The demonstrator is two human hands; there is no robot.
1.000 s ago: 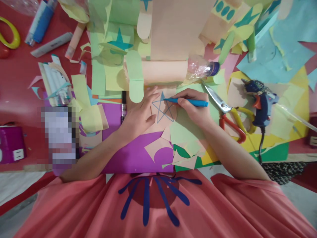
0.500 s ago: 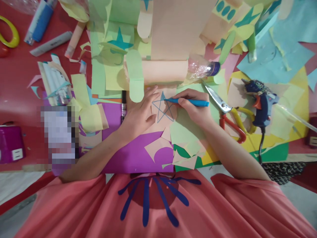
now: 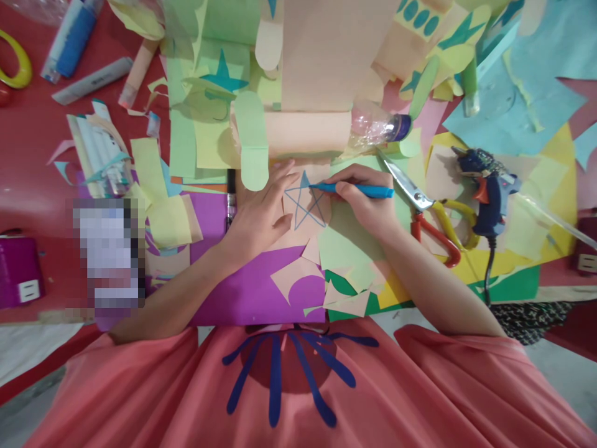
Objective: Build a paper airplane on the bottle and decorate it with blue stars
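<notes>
A blue marker (image 3: pixel 368 190) is pinched in my right hand (image 3: pixel 366 199), its tip touching a peach paper piece (image 3: pixel 303 233). On that paper is a star outline (image 3: pixel 310 208) in blue lines, and its top point is coloured in. My left hand (image 3: pixel 263 214) lies with fingers stretched out on the paper's left side, holding no object. Under the paper are purple sheet (image 3: pixel 252 280) and light green sheet (image 3: pixel 345 249). Just beyond my hands lies a peach-wrapped bottle (image 3: pixel 308 132) with a clear neck and purple cap, a green rounded strip on its left end.
Open scissors (image 3: pixel 420 199) lie right of my right hand, beside a blue hot glue gun (image 3: pixel 489 199) with a cord. Several markers (image 3: pixel 97 149) and a blurred-out phone-like object (image 3: pixel 109 255) are at left. Paper scraps (image 3: pixel 298 280) lie near the front edge.
The whole view has shifted slightly to the left. The marker tip stays near the star's upper part, and both hands keep nearly the same pose.
</notes>
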